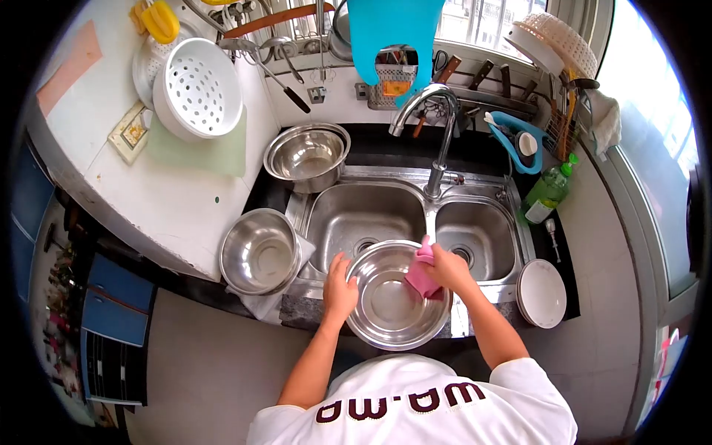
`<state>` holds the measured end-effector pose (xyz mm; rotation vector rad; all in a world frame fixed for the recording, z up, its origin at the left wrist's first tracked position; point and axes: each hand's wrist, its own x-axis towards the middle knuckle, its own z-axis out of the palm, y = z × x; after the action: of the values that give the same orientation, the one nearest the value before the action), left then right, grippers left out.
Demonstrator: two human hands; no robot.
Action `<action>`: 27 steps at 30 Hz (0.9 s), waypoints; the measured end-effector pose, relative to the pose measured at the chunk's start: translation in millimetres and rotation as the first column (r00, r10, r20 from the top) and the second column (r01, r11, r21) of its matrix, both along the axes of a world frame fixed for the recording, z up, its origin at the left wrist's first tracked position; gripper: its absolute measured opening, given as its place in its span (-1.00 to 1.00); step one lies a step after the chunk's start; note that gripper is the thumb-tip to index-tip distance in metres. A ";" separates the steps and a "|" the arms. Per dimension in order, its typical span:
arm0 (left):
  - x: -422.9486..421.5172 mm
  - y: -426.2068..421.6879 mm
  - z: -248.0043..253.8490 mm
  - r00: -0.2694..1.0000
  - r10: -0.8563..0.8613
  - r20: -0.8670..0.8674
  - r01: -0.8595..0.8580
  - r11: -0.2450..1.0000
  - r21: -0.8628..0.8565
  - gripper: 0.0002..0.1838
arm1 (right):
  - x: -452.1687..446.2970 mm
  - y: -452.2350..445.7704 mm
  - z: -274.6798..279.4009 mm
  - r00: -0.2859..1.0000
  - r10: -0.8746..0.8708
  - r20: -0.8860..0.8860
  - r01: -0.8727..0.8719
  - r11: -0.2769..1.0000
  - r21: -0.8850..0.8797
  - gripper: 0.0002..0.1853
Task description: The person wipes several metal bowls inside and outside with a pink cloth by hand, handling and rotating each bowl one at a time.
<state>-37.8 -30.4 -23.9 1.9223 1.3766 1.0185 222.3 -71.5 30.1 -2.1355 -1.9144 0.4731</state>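
A wide stainless steel bowl (386, 297) is in front of me at the sink's near edge, its open side facing up. My left hand (340, 292) grips its left rim; part of the fingers is hidden. In my right hand (448, 268) is a bunched pink cloth (423, 278), pressed against the right inner wall of the bowl. Behind the bowl lies the double-basin steel sink (337, 194), with the chrome tap (443, 148) arching over it. The bowl covers the front of the left basin.
Metal bowls (256, 248) stand on a white cloth at left, and nested metal basins (308, 159) sit behind them. On the right are stacked white plates (541, 293), a green soap bottle (547, 191) and a blue caddy (518, 141). A white colander (199, 89) hangs upper left.
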 end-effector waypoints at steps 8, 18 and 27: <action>4.5 -7.6 8.6 0.996 0.005 0.088 -0.005 1.000 -0.001 -0.54 | -12.3 -77.2 3.7 0.935 -0.337 -0.114 0.335 0.942 -0.031 -0.56; -13.5 -0.9 22.1 0.984 -0.155 0.091 0.168 0.974 -0.150 -0.36 | 11.1 20.5 11.4 0.969 0.205 -0.134 -0.214 0.975 -0.054 -0.64; -17.0 33.5 32.2 0.952 -0.249 -0.177 0.246 0.969 -0.041 -0.55 | -84.2 94.8 3.9 0.765 0.641 -0.062 -0.635 0.766 0.098 -0.64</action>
<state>-54.8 3.1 8.4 2.1524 1.1947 0.7229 138.1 23.2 34.0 -1.3247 -2.5332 0.5924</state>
